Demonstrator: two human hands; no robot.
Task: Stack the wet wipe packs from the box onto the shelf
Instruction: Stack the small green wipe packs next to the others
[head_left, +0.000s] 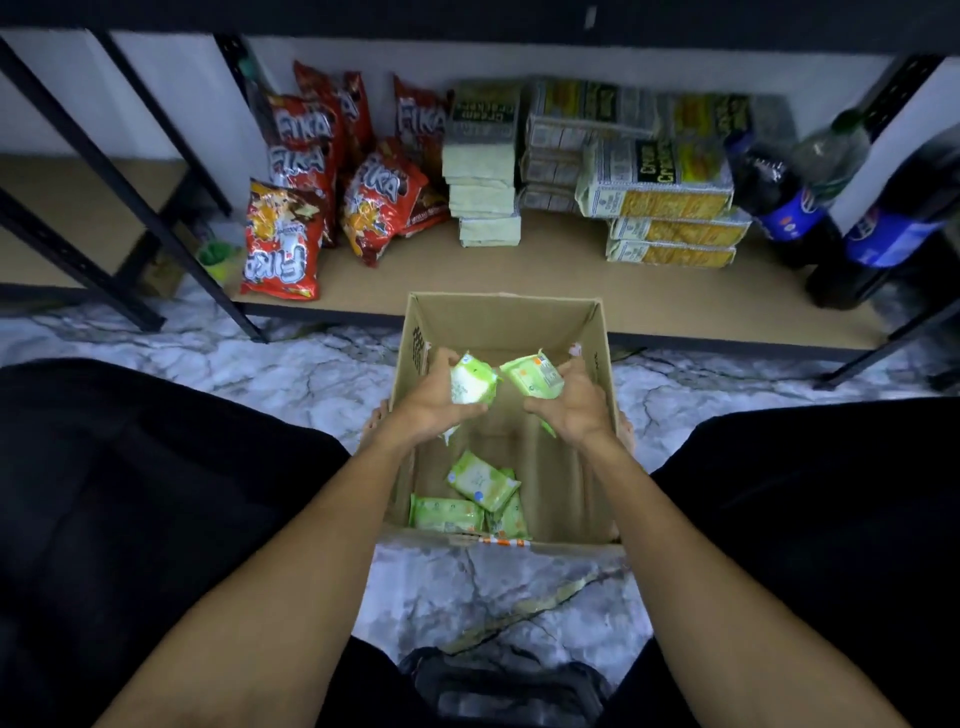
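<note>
Along the near wall of the open cardboard box (592, 364) lie the loose wet wipe packs (480, 480), overlapped so their number is unclear. Over the box's middle the left hand (436, 402) curls round the left-hand pack (470, 382) and the right hand (571, 402) grips the right-hand pack (532, 374), probably to carry two per trip. Beyond the far wall, the shelf board (545, 280) shows a bare front edge before the Fika snack bags (283, 241) and cream cracker packs (670, 208); no wipes are visible there.

Small shop or stockroom vibe: metal shelf (545, 280) loaded with multiples of snack bags (283, 244), cracker packs (670, 192), cola bottles (779, 202); cardboard box (498, 322) on marble-look floor (291, 374).
</note>
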